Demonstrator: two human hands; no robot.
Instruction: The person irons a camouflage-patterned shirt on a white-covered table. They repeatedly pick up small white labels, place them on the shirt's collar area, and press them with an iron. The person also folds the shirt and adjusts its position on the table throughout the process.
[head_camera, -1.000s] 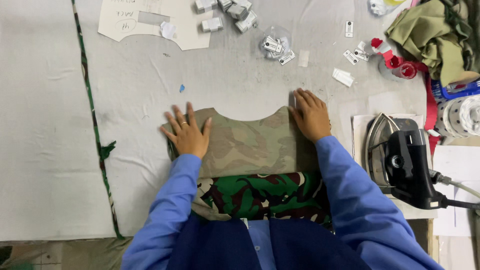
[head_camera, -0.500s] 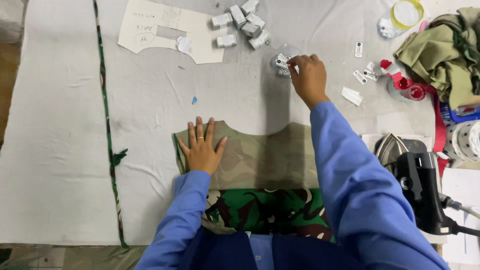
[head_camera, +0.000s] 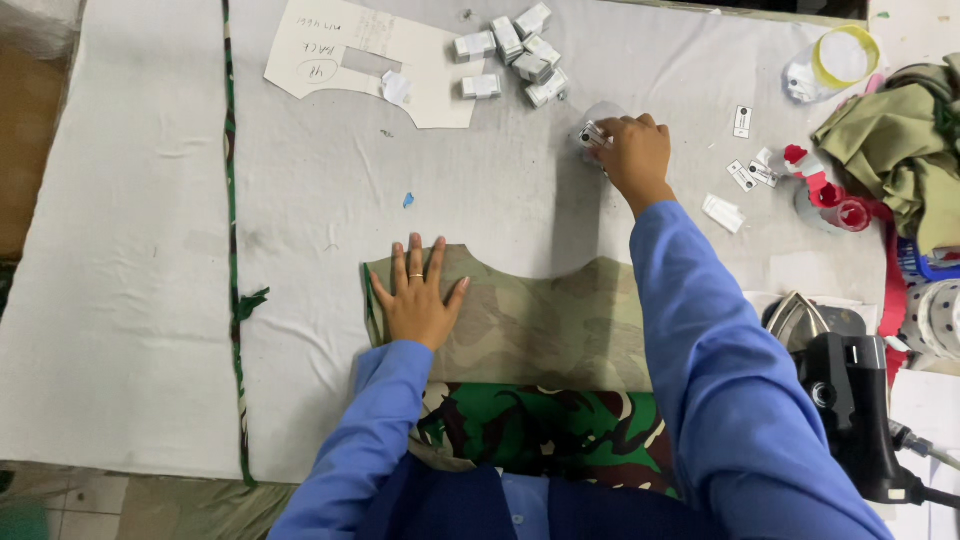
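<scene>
Nearest you, a green camouflage cloth (head_camera: 540, 435) hangs at the table edge, partly under the faded camouflage panel (head_camera: 545, 320) that lies flat on the grey table cover (head_camera: 150, 300). To your right, a black iron (head_camera: 850, 400) sits just beside the panel's edge. A thin green strip (head_camera: 232, 250) runs up the cover well to your left.

Your left hand (head_camera: 420, 300) lies flat on the panel's upper left corner, fingers spread wide, palm down, grasping nothing; a ring shows on one finger.

Your right sleeve (head_camera: 700, 340) crosses over the panel's right side and hides part of it. Farther out, your right hand (head_camera: 635, 155) is curled, fingertips pinched on a small white label (head_camera: 592, 135) from a clear bag, on the cover beyond the panel.

Loose labels (head_camera: 745, 175) lie just right of that hand, with a red spool (head_camera: 845, 212) and olive cloth (head_camera: 900, 150) beyond them. At the far edge lie a cluster of white label bundles (head_camera: 515, 55), a paper pattern (head_camera: 350, 55) and a yellow-rimmed lid (head_camera: 845, 55).
</scene>
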